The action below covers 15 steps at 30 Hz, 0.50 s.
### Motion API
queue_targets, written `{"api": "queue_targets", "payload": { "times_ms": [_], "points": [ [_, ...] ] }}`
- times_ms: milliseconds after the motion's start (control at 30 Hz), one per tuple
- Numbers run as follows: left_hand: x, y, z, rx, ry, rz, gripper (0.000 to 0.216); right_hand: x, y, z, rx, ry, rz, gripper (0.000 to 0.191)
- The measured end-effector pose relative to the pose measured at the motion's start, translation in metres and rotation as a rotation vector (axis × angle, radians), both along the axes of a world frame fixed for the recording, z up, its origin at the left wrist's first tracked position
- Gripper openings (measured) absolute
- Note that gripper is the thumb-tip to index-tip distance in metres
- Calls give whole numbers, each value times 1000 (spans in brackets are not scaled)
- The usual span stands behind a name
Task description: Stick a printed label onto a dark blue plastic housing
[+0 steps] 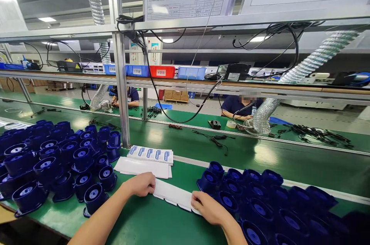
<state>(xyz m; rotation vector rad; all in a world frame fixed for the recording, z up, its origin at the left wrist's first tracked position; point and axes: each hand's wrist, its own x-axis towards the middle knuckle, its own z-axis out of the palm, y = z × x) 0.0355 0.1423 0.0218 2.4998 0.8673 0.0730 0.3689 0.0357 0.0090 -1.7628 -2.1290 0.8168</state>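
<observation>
A white paper strip with notched lower edge lies on the green bench. My left hand pinches its left end and my right hand grips its right end. Just beyond lie a stack of white sheets and a stack of blue-printed label sheets. Several dark blue plastic horn-shaped parts crowd the bench to my left. More blue parts are packed close to my right hand.
A metal upright post rises behind the label stacks. A green conveyor runs across with black cables on it. Two seated people work at the far side. Flexible ducts hang down; bins sit on the shelf.
</observation>
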Motion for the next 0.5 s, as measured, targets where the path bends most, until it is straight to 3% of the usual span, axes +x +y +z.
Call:
{"api": "queue_targets", "payload": {
  "times_ms": [167, 367, 500],
  "points": [
    [11, -10, -2, -23, 32, -37, 20, 11, -1, -4, -43, 12, -10, 13],
    [1, -10, -6, -78, 82, 57, 15, 12, -1, -7, -46, 13, -29, 12],
    [-3, -5, -5, -62, 100, 27, 18, 10, -1, -5, -54, 13, -36, 13]
  ]
}}
